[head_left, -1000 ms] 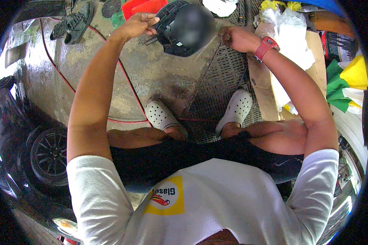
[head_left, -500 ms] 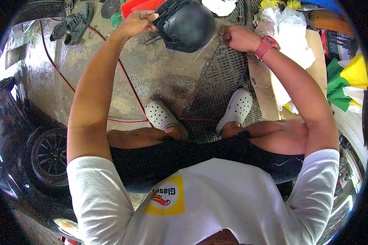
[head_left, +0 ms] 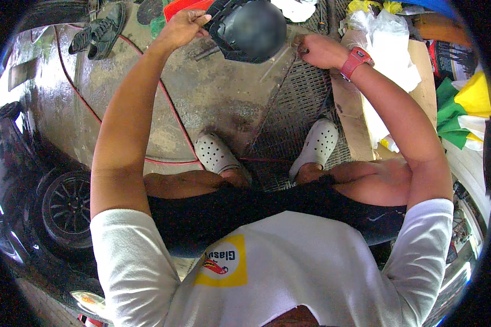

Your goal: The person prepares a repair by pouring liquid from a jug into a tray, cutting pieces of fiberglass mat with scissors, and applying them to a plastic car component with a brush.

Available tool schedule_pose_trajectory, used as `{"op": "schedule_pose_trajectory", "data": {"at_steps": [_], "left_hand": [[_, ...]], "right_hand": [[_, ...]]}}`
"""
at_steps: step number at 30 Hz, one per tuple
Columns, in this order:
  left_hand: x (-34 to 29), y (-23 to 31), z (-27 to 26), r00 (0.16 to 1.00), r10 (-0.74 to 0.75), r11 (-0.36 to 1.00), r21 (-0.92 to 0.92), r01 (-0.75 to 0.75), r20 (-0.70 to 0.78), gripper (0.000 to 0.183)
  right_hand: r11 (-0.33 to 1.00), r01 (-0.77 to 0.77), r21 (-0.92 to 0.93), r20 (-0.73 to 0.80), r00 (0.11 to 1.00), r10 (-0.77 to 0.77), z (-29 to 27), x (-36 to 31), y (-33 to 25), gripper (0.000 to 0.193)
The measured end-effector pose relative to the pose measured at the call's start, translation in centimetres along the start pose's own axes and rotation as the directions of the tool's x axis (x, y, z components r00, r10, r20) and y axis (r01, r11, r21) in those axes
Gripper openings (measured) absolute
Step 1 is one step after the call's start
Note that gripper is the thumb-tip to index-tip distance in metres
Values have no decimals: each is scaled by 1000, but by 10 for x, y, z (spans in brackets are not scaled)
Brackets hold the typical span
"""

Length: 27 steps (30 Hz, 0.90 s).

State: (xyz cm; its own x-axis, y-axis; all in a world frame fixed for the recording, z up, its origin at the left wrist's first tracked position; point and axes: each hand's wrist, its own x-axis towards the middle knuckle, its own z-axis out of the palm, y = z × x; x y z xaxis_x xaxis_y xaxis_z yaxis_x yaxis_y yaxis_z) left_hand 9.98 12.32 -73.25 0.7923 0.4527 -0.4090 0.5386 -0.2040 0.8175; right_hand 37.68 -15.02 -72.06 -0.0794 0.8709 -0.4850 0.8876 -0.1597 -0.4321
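At the top middle is a black plastic housing (head_left: 223,32) with a ribbed edge and a rounded, blurred front; its exact kind is unclear. My left hand (head_left: 184,27) pinches the left rim of this housing between thumb and fingers. To the right of it, my right hand (head_left: 323,51) is closed, with its fingertips curled in and dark. Whatever those fingers hold, if anything, cannot be made out. A small gap shows between the right hand and the housing. A red watch (head_left: 357,62) is on my right wrist.
A red hose (head_left: 172,109) runs over the wet floor at left, near dark shoes (head_left: 105,32). Further left stands a black car (head_left: 16,180). At right lie cardboard (head_left: 350,109), white plastic (head_left: 390,54) and a green and yellow bag (head_left: 472,101). A perforated mat (head_left: 297,95) lies beneath.
The black housing has shifted slightly up and away, with its lower edge higher. My left hand has risen a little with it; my right hand has hardly moved.
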Motion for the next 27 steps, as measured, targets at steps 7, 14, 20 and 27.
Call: {"op": "schedule_pose_trajectory", "data": {"at_steps": [7, 14, 20, 27], "left_hand": [[-4, -1, -1, 998, -64, 994, -91, 63, -7, 36], [2, -4, -2, 999, -42, 995, -89, 42, 5, 36], [-1, 19, 5, 952, 154, 960, 269, -80, -265, 46], [-6, 36, 7, 876, 242, 933, 348, -92, -418, 34]], "right_hand": [[995, 62, 71, -87, 995, -56, 12, 3, 7, 30], [997, 38, -60, 5, 999, -38, 14, 8, 16, 32], [998, -42, -49, -43, 998, 40, 6, -2, 7, 29], [999, -45, -25, -25, 999, 45, 10, 2, 9, 30]]}}
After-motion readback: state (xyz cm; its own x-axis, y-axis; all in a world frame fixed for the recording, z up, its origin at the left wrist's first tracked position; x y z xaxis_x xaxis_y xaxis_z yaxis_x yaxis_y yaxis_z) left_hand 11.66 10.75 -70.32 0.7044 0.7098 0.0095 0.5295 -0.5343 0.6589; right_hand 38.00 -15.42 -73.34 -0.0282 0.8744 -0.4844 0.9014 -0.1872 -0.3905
